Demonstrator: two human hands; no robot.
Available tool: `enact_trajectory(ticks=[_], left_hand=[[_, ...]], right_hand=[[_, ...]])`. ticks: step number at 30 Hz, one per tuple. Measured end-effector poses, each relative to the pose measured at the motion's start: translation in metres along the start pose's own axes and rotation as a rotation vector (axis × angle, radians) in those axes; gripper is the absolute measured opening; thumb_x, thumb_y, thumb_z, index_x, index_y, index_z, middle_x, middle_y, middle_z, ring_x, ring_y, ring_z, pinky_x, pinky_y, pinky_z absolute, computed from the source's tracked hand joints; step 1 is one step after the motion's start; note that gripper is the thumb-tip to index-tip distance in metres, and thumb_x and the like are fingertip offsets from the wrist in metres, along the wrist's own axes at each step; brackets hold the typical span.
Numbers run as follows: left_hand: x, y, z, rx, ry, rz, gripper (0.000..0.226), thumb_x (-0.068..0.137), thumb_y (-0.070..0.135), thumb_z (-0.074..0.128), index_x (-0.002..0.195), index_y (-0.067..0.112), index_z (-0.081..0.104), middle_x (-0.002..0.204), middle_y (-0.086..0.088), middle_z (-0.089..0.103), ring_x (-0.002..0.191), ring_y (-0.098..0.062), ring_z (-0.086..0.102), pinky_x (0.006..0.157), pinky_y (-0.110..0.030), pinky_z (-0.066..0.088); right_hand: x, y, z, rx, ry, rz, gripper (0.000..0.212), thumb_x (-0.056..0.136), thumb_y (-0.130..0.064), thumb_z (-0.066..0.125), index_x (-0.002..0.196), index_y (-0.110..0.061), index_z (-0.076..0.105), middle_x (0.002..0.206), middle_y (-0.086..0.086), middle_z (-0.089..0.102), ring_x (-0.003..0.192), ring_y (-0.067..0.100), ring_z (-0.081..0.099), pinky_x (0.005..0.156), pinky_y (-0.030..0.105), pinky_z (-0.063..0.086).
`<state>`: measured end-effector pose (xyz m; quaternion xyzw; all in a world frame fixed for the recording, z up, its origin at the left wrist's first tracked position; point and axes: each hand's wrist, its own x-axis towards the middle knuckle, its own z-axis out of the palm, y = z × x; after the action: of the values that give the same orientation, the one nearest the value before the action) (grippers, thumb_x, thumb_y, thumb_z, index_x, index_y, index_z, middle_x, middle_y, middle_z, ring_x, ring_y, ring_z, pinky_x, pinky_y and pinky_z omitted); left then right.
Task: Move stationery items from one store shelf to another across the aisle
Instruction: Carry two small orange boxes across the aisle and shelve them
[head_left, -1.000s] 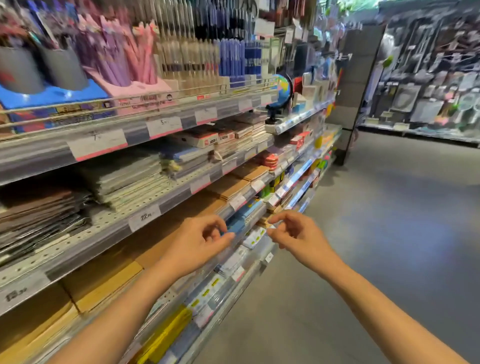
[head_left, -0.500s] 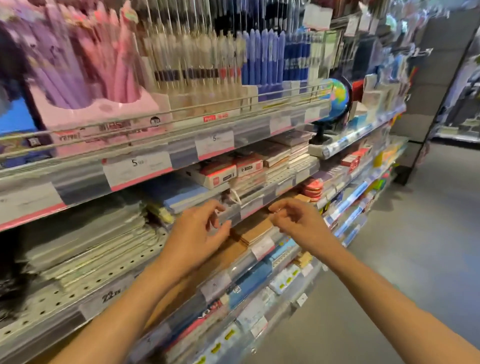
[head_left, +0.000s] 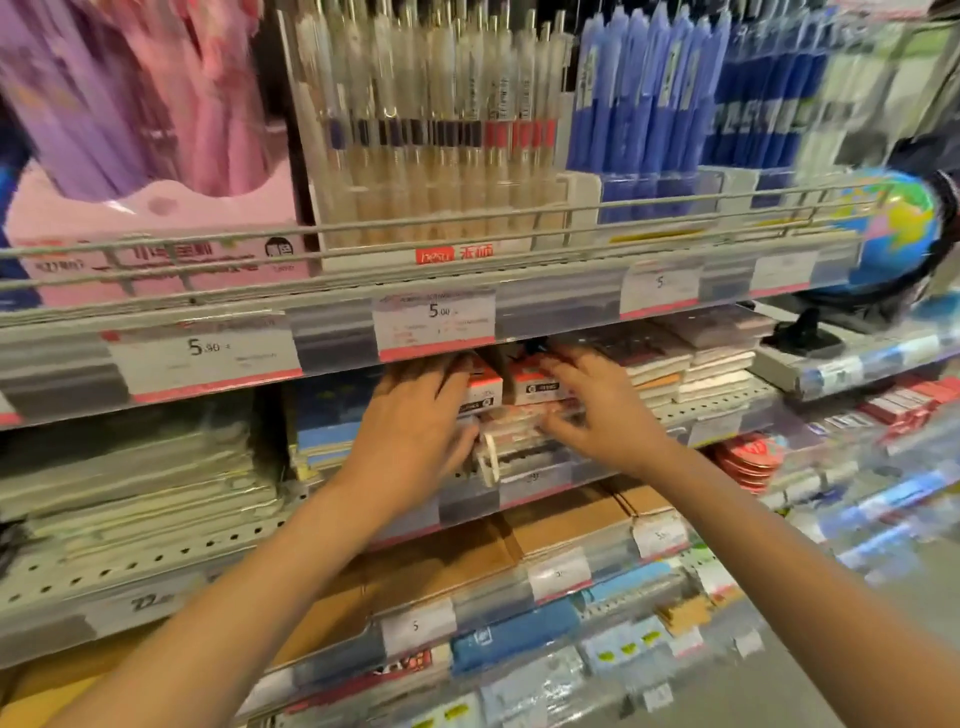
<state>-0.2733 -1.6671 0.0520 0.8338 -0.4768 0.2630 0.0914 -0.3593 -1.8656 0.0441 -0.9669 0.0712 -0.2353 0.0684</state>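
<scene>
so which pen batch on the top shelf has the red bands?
The clear-barrelled pens at the right end of the transparent row, beside the blue pens; the clear pens left of them carry dark bands.

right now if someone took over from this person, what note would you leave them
Left hand: on the left red-and-white small box on the middle shelf, fingers spread over it; no firm grip visible.
Right hand: reaching over the right red-and-white small box and the clear-wrapped packs beneath, fingers curled; hold unclear through blur.
Done: hands are at the stock; nothing lifted off the grey perforated shelf.
Left: secure the boxes, lift them out, carry them across the aisle to the other shelf.
</scene>
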Motion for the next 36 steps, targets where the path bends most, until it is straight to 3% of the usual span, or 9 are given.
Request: enact_trajectory(ticks=[4, 7, 14, 23, 26, 29, 31, 33, 36], left_hand=[[0.004, 0.01, -0.003, 0.027, -0.068, -0.142, 0.053, 0.087, 0.041, 0.054, 0.132, 0.014, 0.046, 0.13, -0.006, 0.056, 0.119, -0.027, 0.053, 0.104, -0.042, 0.036], [0.004, 0.013, -0.001, 0.036, -0.065, -0.17, 0.054, 0.088, 0.036, 0.056, 0.135, 0.014, 0.044, 0.134, -0.007, 0.054, 0.124, -0.028, 0.049, 0.106, -0.041, 0.034], [0.001, 0.03, 0.001, 0.105, 0.036, -0.235, 0.046, 0.057, 0.013, 0.085, 0.1, 0.007, 0.068, 0.092, -0.01, 0.072, 0.084, -0.033, 0.067, 0.077, -0.044, 0.052], [-0.013, 0.041, 0.002, 0.079, 0.129, -0.212, 0.053, 0.056, 0.003, 0.084, 0.106, 0.001, 0.068, 0.105, -0.016, 0.071, 0.099, -0.033, 0.067, 0.088, -0.047, 0.05], [-0.015, 0.041, -0.001, -0.003, 0.09, -0.244, 0.054, 0.07, 0.027, 0.075, 0.119, 0.007, 0.062, 0.123, -0.013, 0.064, 0.116, -0.032, 0.058, 0.1, -0.047, 0.04], [-0.018, 0.045, -0.009, -0.183, 0.1, -0.403, 0.064, 0.076, 0.056, 0.051, 0.126, 0.015, 0.055, 0.133, -0.005, 0.053, 0.128, -0.022, 0.043, 0.107, -0.038, 0.032], [-0.019, 0.047, -0.014, -0.212, 0.239, -0.516, 0.054, 0.08, 0.053, 0.05, 0.117, 0.014, 0.058, 0.118, -0.003, 0.056, 0.114, -0.02, 0.049, 0.095, -0.032, 0.041], [-0.016, 0.047, -0.021, -0.211, 0.318, -0.68, 0.043, 0.085, 0.047, 0.054, 0.111, 0.012, 0.055, 0.099, 0.0, 0.052, 0.092, -0.017, 0.052, 0.07, -0.024, 0.041], [-0.01, 0.04, -0.024, -0.24, 0.144, -0.904, 0.052, 0.085, 0.056, 0.05, 0.115, 0.013, 0.046, 0.093, -0.002, 0.059, 0.074, -0.018, 0.056, 0.053, -0.025, 0.038]], right_hand=[[0.017, 0.012, -0.002, -0.083, -0.243, -0.041, 0.075, 0.082, -0.05, 0.055, 0.145, -0.017, 0.029, 0.143, 0.011, 0.044, 0.13, 0.03, 0.041, 0.106, 0.042, 0.03], [0.023, 0.019, -0.002, -0.083, -0.288, -0.1, 0.074, 0.084, -0.05, 0.054, 0.145, -0.018, 0.028, 0.136, 0.012, 0.052, 0.126, 0.03, 0.045, 0.103, 0.041, 0.038], [0.019, 0.024, 0.003, -0.054, -0.106, -0.213, 0.06, 0.081, -0.046, 0.061, 0.134, -0.024, 0.046, 0.136, 0.002, 0.055, 0.123, 0.024, 0.051, 0.1, 0.04, 0.042], [0.003, 0.034, 0.008, 0.051, -0.017, -0.319, 0.055, 0.084, -0.039, 0.059, 0.136, -0.026, 0.044, 0.141, -0.004, 0.049, 0.128, 0.02, 0.044, 0.106, 0.037, 0.031], [0.006, 0.038, 0.002, 0.126, -0.071, -0.33, 0.056, 0.082, -0.043, 0.06, 0.134, -0.026, 0.048, 0.139, -0.003, 0.051, 0.127, 0.019, 0.045, 0.105, 0.039, 0.032], [0.007, 0.04, -0.004, 0.348, -0.092, -0.216, 0.049, 0.084, -0.048, 0.056, 0.126, -0.022, 0.056, 0.134, 0.004, 0.054, 0.123, 0.023, 0.047, 0.101, 0.039, 0.039], [0.01, 0.044, -0.004, 0.373, 0.016, -0.072, 0.047, 0.087, -0.048, 0.051, 0.121, -0.018, 0.06, 0.123, 0.01, 0.058, 0.115, 0.026, 0.051, 0.091, 0.036, 0.044], [0.015, 0.047, -0.008, 0.247, 0.007, 0.055, 0.047, 0.087, -0.05, 0.049, 0.116, -0.015, 0.06, 0.109, 0.011, 0.063, 0.102, 0.027, 0.056, 0.075, 0.031, 0.044], [0.022, 0.047, -0.017, 0.121, -0.154, 0.156, 0.053, 0.084, -0.059, 0.046, 0.104, -0.011, 0.058, 0.086, 0.006, 0.062, 0.078, 0.025, 0.057, 0.064, 0.03, 0.043]])
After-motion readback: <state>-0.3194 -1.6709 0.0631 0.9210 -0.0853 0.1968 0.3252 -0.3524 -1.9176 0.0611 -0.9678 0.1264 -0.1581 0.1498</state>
